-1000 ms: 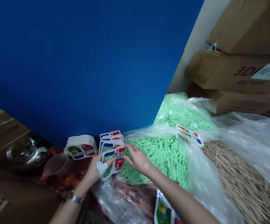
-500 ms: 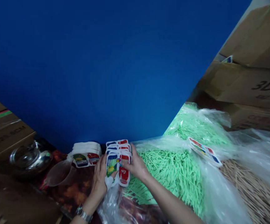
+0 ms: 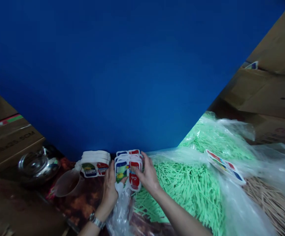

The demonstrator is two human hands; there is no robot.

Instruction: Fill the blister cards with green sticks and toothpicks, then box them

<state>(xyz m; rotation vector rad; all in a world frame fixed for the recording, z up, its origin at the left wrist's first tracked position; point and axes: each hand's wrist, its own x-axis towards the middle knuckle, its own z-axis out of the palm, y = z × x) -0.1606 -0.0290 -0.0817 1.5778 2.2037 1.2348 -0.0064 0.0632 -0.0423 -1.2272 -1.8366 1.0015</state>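
A stack of flat, white-edged printed packets (image 3: 134, 181), blue on one half and red on the other, stands fanned out between my hands. My left hand (image 3: 110, 191) grips its left side, with the thumb over the lower front. A white wrap shows at the base of that thumb. My right hand (image 3: 149, 176) closes on the right side, thumb across the red half of the front packet and fingers along the edge. Just left of my left hand lies another pile of similar packets (image 3: 96, 160).
Bright green thin sticks (image 3: 191, 190) lie in clear plastic on the right, brown sticks (image 3: 270, 200) beyond them. Loose packets (image 3: 225, 166) rest on the plastic. A glass-lidded pot (image 3: 37, 165) and translucent cup (image 3: 67, 183) sit left. A blue panel (image 3: 132, 75) rises behind; cartons (image 3: 268, 91) flank it.
My right hand has come in against the stack's right side, and the packets are gathered more evenly and upright between both hands. The view has shifted, moving the scenery rightward and slightly down.
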